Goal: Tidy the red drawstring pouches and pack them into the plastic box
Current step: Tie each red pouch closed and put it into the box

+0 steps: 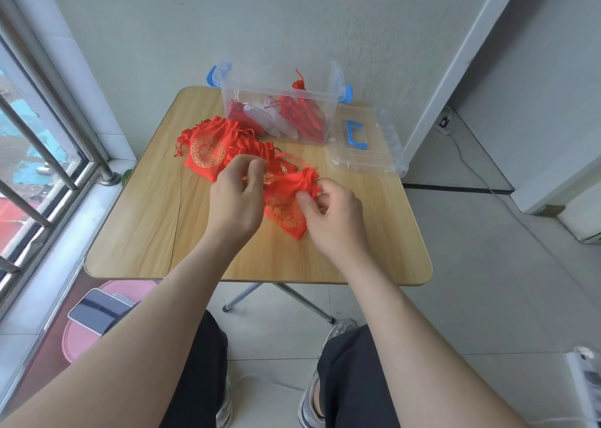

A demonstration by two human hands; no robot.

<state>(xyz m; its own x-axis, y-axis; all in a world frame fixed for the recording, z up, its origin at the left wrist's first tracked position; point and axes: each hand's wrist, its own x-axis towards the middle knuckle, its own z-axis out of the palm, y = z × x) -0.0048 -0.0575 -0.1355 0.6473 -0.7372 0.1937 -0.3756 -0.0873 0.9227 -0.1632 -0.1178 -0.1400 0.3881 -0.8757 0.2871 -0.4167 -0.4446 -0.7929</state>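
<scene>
- Nearest the viewer, off the tabletop: a round pink stool [81,339] at lower left carries a dark flat phone [97,310]; neither belongs to the task.
- Pale wood-grain tabletop [146,226]: the work surface, with both forearms reaching over its near edge.
- Left hand [235,200]: raised above the tabletop, its fingers [257,167] curled and pinched together, apparently on a drawstring. The cord itself is too blurred to confirm.
- Right hand [335,216]: its fingers [304,198] pinch the gathered mouth of the red fabric drawstring pouch with gold print [286,213], whose body lies flat on the tabletop between the two hands.
- Step in hand, as judged: drawing this pouch's mouth shut and straightening it.
- To do it well, one hand should anchor the neck while the other pulls the cord straight outwards, evenly, so that the gathers close without twisting. The body should then be smoothed flat, with loose cord tucked in.
- Heap of similar red gold-printed pouches [208,149]: just beyond the left hand, not yet packed, their cords overlapping. Lifting one by its body, not its cord, should avoid dragging its neighbours along.
- Clear plastic lid with a blue handle [383,148]: lying at the far right, apart from the hands.
- Clear plastic box with blue latches [260,90]: at the far edge, open, already holding several red pouches leaning together. Flat, closed pouches should stack there most compactly.
</scene>
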